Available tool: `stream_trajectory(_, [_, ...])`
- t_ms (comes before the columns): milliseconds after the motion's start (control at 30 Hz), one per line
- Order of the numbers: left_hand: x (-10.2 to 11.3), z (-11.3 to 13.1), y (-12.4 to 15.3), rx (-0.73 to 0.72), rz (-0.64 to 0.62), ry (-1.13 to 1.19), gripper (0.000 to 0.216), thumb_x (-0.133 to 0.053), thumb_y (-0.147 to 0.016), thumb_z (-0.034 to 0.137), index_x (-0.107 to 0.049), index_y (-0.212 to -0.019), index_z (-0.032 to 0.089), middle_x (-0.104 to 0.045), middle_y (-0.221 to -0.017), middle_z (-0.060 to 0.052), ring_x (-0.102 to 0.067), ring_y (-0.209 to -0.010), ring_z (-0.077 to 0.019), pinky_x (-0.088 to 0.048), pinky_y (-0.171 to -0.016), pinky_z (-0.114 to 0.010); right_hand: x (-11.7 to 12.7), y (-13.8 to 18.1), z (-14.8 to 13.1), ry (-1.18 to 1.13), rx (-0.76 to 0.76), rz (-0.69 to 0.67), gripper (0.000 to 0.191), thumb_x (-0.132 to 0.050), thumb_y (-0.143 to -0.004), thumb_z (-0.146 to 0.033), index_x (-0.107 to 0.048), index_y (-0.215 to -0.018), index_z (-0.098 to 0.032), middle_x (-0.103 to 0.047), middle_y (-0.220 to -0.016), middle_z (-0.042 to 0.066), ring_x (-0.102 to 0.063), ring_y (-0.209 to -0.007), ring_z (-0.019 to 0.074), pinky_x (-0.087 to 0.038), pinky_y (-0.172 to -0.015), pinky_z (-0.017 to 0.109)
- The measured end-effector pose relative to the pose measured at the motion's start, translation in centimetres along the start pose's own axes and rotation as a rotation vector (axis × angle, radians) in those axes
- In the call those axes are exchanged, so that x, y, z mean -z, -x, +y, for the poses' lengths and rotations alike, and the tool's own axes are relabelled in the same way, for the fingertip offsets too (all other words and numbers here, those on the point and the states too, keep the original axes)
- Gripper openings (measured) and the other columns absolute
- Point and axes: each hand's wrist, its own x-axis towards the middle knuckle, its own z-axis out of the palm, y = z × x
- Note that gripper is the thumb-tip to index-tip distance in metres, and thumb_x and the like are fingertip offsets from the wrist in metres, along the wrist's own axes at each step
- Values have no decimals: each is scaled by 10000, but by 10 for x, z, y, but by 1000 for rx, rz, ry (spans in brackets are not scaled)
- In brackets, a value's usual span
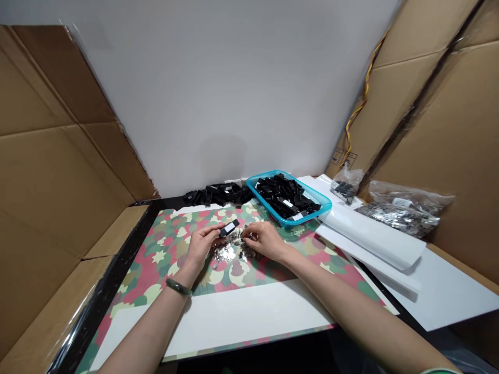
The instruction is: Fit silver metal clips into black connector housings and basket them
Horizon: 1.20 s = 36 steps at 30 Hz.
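Observation:
My left hand (201, 244) pinches a small black rectangular part with a white label (229, 228) and holds it just above a heap of small shiny metal pieces (230, 250) on the patterned mat (163, 244). A green bangle (178, 286) sits on that wrist. My right hand (265, 240) rests at the right side of the heap, its fingers closed on something small that I cannot make out.
A turquoise tray (326, 206) full of black parts stands behind my right hand. More black parts (216, 196) lie in a row by the wall. White sheets (374, 234) and two clear bags of metal pieces (401, 212) lie to the right. Cardboard walls enclose both sides.

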Motion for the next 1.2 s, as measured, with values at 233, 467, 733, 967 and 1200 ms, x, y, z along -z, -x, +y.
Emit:
stream_trajectory(233, [2,1,-2,39,22,68,229,-761,-592,231,-792,-794,128,-766,-857,-90,-681,-673,-168,-579,-700,-299,-1,-1,2,-23,29,13,84,-656,-800,-123,-720,-760,-160,-670,-778,55,-554,-650,147,-379,-619,259])
stream_trajectory(467, [4,-2,-5,46,39,92,192,-746,-600,200,-783,-771,120,-754,-775,-76,-682,-614,-162,-591,-664,-291,-2,-4,7,-147,-59,29,172,-599,-777,-79,-752,-805,-151,-726,-805,66,-600,-664,155,-426,-647,268])
stream_trajectory(733, [4,3,-4,73,56,78,218,-755,-588,192,-778,-795,130,-739,-766,-56,-674,-617,-159,-591,-656,-300,-2,-10,17,-616,-201,27,154,-697,-734,-295,-760,-766,-157,-685,-643,30,-547,-534,124,-389,-484,230])
stream_trajectory(967, [7,3,-5,18,68,67,211,-743,-596,209,-768,-785,117,-726,-798,-70,-654,-643,-152,-595,-665,-299,-6,-10,22,-784,-280,11,263,-768,-681,-386,-757,-797,-151,-582,-502,-20,-423,-386,77,-328,-351,203])
stream_trajectory(1200, [4,4,-4,6,10,23,406,-718,-623,240,-759,-1015,144,-667,-839,-41,-539,-528,-78,-465,-447,-191,-5,-8,18,-741,-272,25,243,-719,-734,-365,-771,-828,-147,-583,-528,-6,-449,-422,86,-348,-362,198])
